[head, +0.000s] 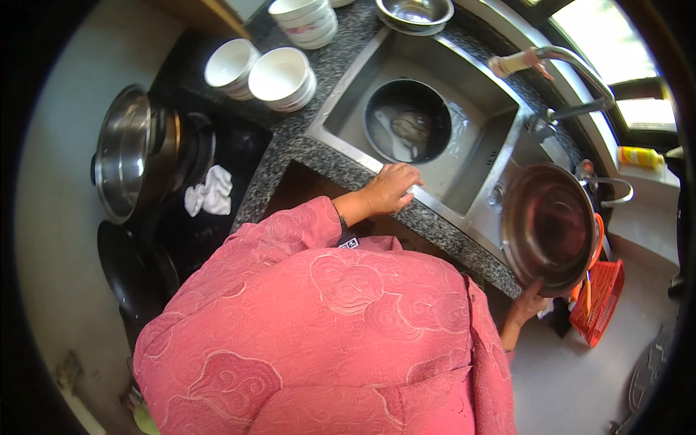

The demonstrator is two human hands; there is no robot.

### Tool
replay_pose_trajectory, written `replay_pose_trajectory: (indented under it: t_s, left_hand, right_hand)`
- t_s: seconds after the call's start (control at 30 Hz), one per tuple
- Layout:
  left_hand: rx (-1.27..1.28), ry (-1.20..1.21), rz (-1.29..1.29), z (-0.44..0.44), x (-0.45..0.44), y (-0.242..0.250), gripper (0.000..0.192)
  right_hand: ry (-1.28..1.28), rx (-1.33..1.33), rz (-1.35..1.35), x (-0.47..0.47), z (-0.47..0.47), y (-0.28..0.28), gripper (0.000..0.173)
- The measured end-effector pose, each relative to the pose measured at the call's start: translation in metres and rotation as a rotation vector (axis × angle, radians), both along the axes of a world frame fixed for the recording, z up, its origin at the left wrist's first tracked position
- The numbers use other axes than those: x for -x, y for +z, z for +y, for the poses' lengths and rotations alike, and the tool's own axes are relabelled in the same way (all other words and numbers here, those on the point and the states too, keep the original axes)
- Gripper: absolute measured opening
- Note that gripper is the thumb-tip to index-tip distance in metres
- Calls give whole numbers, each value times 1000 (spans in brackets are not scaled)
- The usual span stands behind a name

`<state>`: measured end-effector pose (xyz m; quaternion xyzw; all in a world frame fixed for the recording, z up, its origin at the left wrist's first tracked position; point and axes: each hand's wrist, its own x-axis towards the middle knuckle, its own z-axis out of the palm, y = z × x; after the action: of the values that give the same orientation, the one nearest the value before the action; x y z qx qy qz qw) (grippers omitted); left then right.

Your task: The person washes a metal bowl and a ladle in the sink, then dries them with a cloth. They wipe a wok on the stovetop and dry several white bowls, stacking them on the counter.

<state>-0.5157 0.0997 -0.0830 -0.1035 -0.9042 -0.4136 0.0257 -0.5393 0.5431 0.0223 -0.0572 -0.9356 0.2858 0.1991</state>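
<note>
My left hand (392,187) rests on the front rim of the stainless steel sink (348,144), fingers bent over the edge and nothing held in them. Within the sink stands a dark round pot (375,141) with cloudy water. A white spoon (392,133) and a pale brownish lump that I cannot identify lie in it. Far to the right, my right hand (527,305) grips the near rim of a large metal basin (557,223), its thumb over the edge. The basin is tilted above the sink's right end, and its inside looks bare.
Stacked white bowls (280,76) and a steel bowl (416,13) stand behind. A faucet (582,60) arches over the sink's right side. At left are a large steel pot (122,155), a white cloth (211,191) and a black wok (130,266). A red plastic basket (603,304) is at right.
</note>
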Motion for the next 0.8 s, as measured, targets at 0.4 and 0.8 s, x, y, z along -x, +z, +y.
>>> replay_pose_trajectory:
  t_s: [0.4, 0.8]
  left_hand:
    - [381, 1046, 14, -174, -207, 31, 17]
    - [715, 1258, -364, -242, -251, -8, 29]
  right_hand:
    - [-106, 976, -492, 41, -14, -10, 32]
    - [264, 817, -672, 29, -51, -32, 33]
